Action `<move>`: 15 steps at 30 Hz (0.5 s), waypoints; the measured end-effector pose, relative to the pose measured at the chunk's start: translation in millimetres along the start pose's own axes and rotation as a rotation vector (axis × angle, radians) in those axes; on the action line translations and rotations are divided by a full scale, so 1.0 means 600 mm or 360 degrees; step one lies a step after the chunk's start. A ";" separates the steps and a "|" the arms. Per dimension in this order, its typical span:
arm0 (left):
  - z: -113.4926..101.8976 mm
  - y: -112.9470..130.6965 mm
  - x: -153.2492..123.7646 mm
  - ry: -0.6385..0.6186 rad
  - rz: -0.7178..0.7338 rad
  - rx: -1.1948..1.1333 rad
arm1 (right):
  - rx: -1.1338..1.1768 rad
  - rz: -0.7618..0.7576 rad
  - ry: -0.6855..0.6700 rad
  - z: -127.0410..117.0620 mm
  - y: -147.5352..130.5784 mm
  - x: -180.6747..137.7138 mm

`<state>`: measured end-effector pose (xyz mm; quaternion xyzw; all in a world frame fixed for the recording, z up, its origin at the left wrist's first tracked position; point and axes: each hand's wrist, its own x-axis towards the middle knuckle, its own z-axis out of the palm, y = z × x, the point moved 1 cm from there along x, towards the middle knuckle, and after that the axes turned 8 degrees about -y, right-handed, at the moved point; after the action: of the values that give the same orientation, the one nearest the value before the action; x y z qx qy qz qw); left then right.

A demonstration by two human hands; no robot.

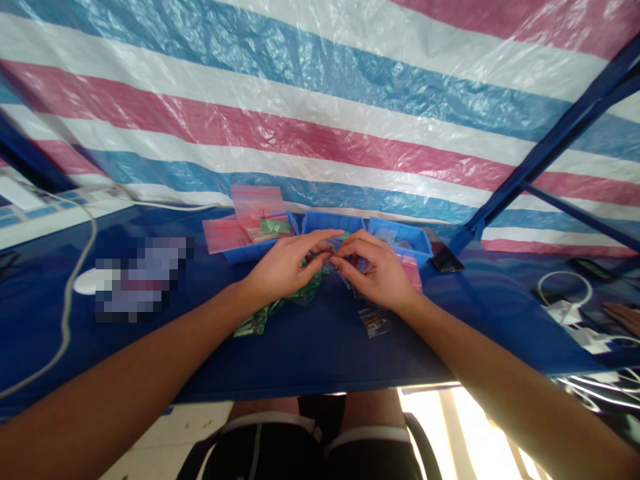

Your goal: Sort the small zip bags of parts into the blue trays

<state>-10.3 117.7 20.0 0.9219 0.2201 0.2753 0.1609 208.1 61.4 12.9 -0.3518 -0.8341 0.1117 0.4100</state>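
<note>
My left hand (287, 263) and my right hand (373, 263) meet over the blue table, in front of three blue bins. Thumb and fingers are pinched together on both hands, fingertips almost touching. Whatever they hold is too small to make out. Green plastic bags (305, 293) lie under and beside my left hand. A clear little bag (374, 321) with brownish pieces inside rests just below my right hand. Behind the hands stand the left bin (240, 255) with pink and green bags, the middle bin (333, 221), partly hidden, and the right bin (417, 243) with clear bags.
A pink bag (411, 272) lies by the right bin, and a dark phone-like slab (447, 258) is beyond it. White cables and adapters (570, 312) sit at right. A white cord (75, 287) crosses the left side, near a blurred-out item (150, 277). Striped sheeting (300, 120) hangs behind.
</note>
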 end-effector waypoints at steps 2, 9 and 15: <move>0.000 0.001 -0.001 -0.0038 -0.0037 -0.0062 | 0.0003 -0.0004 -0.0043 0.002 0.003 0.000; 0.001 0.001 -0.003 -0.0080 -0.0046 0.0058 | -0.0002 -0.0067 -0.0295 0.001 0.000 -0.003; 0.004 0.002 -0.004 -0.0149 -0.0017 0.0123 | -0.0083 -0.0147 -0.0612 0.008 -0.005 -0.009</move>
<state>-10.0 115.2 17.5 0.9380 0.2278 0.2224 0.1369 205.2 55.9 8.3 -0.2960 -0.9148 0.1362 0.2386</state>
